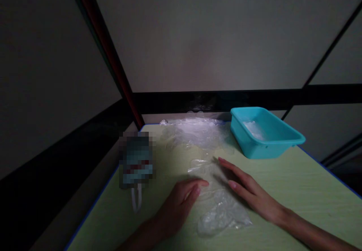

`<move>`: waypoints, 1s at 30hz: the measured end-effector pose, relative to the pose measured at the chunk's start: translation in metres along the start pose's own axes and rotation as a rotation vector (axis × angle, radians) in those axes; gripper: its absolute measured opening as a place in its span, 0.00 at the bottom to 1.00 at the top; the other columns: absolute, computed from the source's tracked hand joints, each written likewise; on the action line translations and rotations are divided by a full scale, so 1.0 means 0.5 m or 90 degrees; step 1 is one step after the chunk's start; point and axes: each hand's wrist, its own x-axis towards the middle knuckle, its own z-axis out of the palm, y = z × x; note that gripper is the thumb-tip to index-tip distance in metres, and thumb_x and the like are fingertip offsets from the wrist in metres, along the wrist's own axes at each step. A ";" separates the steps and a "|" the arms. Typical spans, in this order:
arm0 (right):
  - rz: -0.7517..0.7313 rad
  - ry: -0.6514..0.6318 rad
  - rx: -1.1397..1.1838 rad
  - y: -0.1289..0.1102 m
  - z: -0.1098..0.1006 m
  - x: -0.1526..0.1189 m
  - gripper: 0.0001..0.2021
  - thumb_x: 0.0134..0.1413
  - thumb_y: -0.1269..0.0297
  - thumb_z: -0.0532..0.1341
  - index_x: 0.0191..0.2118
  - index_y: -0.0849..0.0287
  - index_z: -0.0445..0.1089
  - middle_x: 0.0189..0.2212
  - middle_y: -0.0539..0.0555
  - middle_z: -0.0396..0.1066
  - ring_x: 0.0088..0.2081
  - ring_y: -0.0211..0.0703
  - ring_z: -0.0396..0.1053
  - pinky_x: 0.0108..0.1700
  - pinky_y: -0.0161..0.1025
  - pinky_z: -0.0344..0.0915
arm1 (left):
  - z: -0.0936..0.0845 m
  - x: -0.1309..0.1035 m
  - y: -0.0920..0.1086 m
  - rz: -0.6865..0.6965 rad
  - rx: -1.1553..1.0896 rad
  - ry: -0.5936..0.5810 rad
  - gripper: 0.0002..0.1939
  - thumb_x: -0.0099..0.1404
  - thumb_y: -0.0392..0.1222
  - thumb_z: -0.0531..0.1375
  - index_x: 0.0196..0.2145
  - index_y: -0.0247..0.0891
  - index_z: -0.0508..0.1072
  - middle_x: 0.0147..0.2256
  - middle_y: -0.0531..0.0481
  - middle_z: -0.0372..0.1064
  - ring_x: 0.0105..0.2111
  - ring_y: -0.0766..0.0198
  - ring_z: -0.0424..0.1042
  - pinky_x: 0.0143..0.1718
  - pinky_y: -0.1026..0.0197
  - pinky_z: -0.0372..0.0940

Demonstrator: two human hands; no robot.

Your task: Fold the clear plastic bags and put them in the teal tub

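Note:
A thin, clear plastic piece [223, 213], which looks like a disposable glove, lies spread and wrinkled on the table between my hands. My left hand [181, 200] is at its left edge, fingers bent and thumb a little apart from the index finger; nothing shows in its grasp. To the right, my right hand [254, 194] reaches over the plastic with fingers stretched out and thumb apart, holding nothing. Whether the fingertips touch the plastic is unclear. Behind, a loose pile of similar clear plastic [198, 130] lies at the table's far edge.
A turquoise plastic basin [268, 150] stands at the back right with a clear plastic packet [254, 129] inside. At the left edge lies a pixelated object [136, 160] with a white loop [137, 200]. The pale green table [305, 190] has blue edging; a wall rises behind.

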 end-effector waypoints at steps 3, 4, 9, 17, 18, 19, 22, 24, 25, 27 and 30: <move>-0.045 0.040 0.071 0.000 -0.016 -0.004 0.12 0.59 0.60 0.51 0.46 0.56 0.62 0.51 0.58 0.61 0.53 0.46 0.58 0.53 0.47 0.57 | -0.001 0.000 -0.001 0.007 -0.033 0.014 0.18 0.66 0.48 0.46 0.41 0.38 0.72 0.43 0.48 0.70 0.45 0.58 0.66 0.49 0.57 0.57; -0.079 0.022 0.059 -0.003 -0.025 -0.007 0.09 0.58 0.61 0.52 0.42 0.56 0.64 0.47 0.58 0.63 0.50 0.46 0.61 0.50 0.45 0.59 | -0.001 0.000 -0.002 0.008 -0.051 0.021 0.19 0.66 0.49 0.46 0.41 0.38 0.73 0.42 0.47 0.71 0.44 0.58 0.66 0.48 0.57 0.58; -0.209 -0.208 -0.158 -0.041 -0.074 -0.031 0.09 0.54 0.59 0.58 0.33 0.60 0.67 0.30 0.53 0.65 0.34 0.41 0.64 0.34 0.38 0.61 | -0.002 0.005 -0.001 0.012 -0.159 0.069 0.22 0.65 0.53 0.47 0.34 0.33 0.74 0.34 0.45 0.73 0.35 0.59 0.71 0.36 0.61 0.65; -0.244 -0.243 -0.412 -0.067 -0.074 -0.062 0.05 0.51 0.70 0.58 0.26 0.58 0.64 0.25 0.48 0.65 0.29 0.39 0.62 0.31 0.39 0.55 | 0.001 0.013 0.003 -0.034 -0.204 0.069 0.25 0.63 0.57 0.48 0.28 0.32 0.72 0.26 0.45 0.72 0.26 0.61 0.72 0.27 0.64 0.63; -0.259 -0.233 -0.424 -0.067 -0.072 -0.062 0.06 0.51 0.72 0.58 0.26 0.57 0.64 0.25 0.47 0.65 0.28 0.39 0.62 0.32 0.39 0.54 | 0.002 0.013 0.001 -0.043 -0.203 0.067 0.25 0.63 0.56 0.48 0.28 0.32 0.72 0.26 0.46 0.72 0.26 0.62 0.72 0.26 0.65 0.63; -0.273 -0.225 -0.434 -0.067 -0.069 -0.062 0.06 0.50 0.73 0.58 0.25 0.57 0.64 0.24 0.47 0.65 0.28 0.38 0.61 0.32 0.39 0.54 | 0.003 0.013 -0.002 -0.049 -0.203 0.066 0.25 0.63 0.56 0.48 0.28 0.32 0.72 0.26 0.46 0.72 0.26 0.62 0.72 0.26 0.65 0.63; -0.306 -0.210 -0.457 -0.069 -0.063 -0.061 0.08 0.52 0.74 0.56 0.25 0.57 0.64 0.24 0.46 0.65 0.27 0.38 0.61 0.31 0.40 0.53 | 0.004 0.013 -0.005 -0.060 -0.206 0.067 0.24 0.63 0.56 0.49 0.27 0.32 0.72 0.26 0.46 0.71 0.26 0.62 0.72 0.26 0.65 0.63; -0.329 -0.203 -0.469 -0.069 -0.059 -0.060 0.10 0.55 0.74 0.54 0.24 0.57 0.64 0.23 0.47 0.64 0.26 0.38 0.60 0.29 0.40 0.51 | 0.004 0.014 -0.004 -0.059 -0.208 0.066 0.24 0.63 0.56 0.49 0.27 0.32 0.72 0.26 0.46 0.71 0.26 0.62 0.72 0.26 0.65 0.62; -0.343 -0.200 -0.471 -0.068 -0.058 -0.061 0.11 0.56 0.74 0.53 0.24 0.58 0.64 0.22 0.47 0.64 0.26 0.39 0.60 0.29 0.40 0.50 | 0.004 0.014 -0.003 -0.057 -0.207 0.064 0.24 0.63 0.56 0.49 0.27 0.32 0.72 0.26 0.46 0.71 0.26 0.62 0.72 0.26 0.65 0.62; -0.355 -0.190 -0.473 -0.066 -0.055 -0.061 0.12 0.57 0.74 0.52 0.23 0.58 0.64 0.22 0.48 0.64 0.26 0.39 0.60 0.28 0.40 0.49 | 0.004 0.013 -0.001 -0.054 -0.204 0.061 0.24 0.63 0.56 0.49 0.27 0.32 0.72 0.26 0.46 0.71 0.26 0.62 0.72 0.26 0.65 0.62; -0.339 -0.182 -0.471 -0.064 -0.053 -0.062 0.12 0.57 0.74 0.52 0.24 0.59 0.63 0.23 0.48 0.64 0.26 0.38 0.60 0.29 0.40 0.50 | 0.004 0.014 -0.001 -0.055 -0.202 0.058 0.23 0.63 0.55 0.49 0.27 0.32 0.71 0.25 0.46 0.70 0.27 0.62 0.72 0.26 0.65 0.62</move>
